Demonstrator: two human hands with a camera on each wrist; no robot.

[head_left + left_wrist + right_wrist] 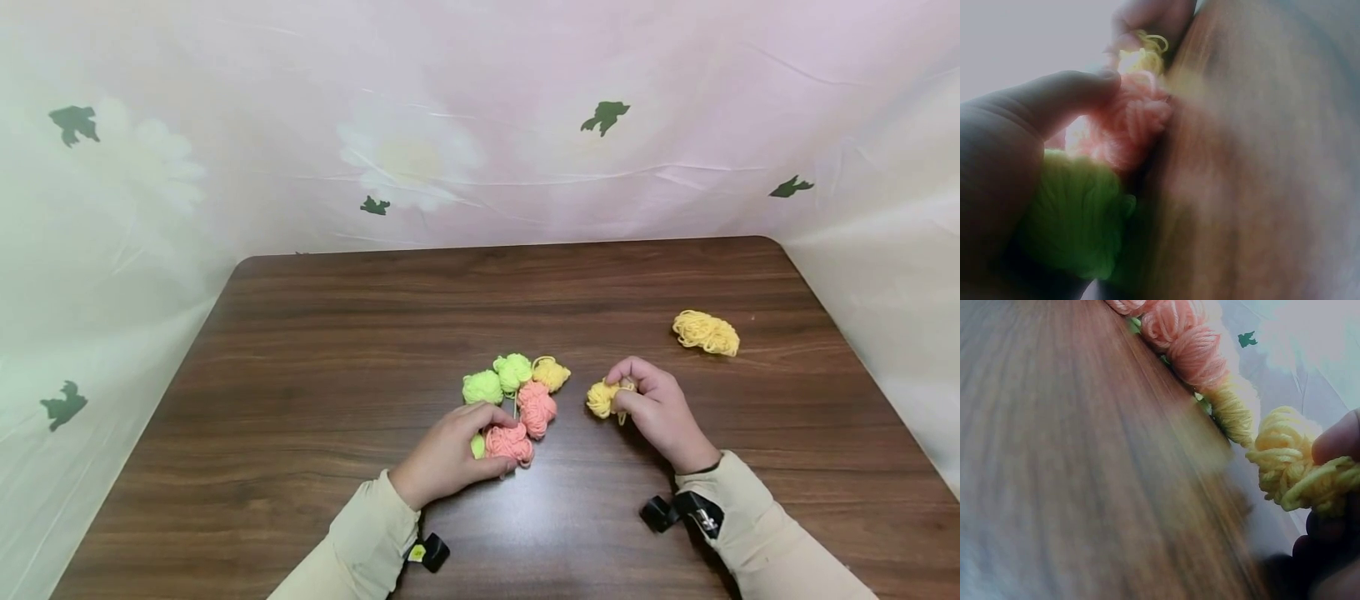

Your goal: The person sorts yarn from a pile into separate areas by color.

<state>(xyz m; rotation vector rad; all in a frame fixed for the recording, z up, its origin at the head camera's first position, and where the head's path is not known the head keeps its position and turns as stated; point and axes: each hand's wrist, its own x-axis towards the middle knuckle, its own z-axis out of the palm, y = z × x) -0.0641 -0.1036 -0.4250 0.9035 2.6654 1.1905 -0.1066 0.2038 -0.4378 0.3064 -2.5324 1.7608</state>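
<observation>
"Yellow yarn bundle (602,399) first — in the head view your right hand (660,417) pinches it between thumb and fingers, over the wooden table (337,333)."

"And your left hand (446,452)?"

"It curves round the lower pink bundle (510,445), thumb on one side, fingers on the other; a near green bundle (477,447) peeps out by your palm. Just beyond are an upper pink bundle (537,408), two far green bundles (482,387) and a second yellow bundle (551,374). A third yellow bundle (707,333) lies well apart, far right."

"Your left wrist view?"

"Your thumb touches the pink yarn; the near green bundle sits beside your palm — all blurred."

"Your right wrist view?"

"Your pinched yellow bundle shows its loops close up. Whether it touches the table, I cannot tell."
</observation>
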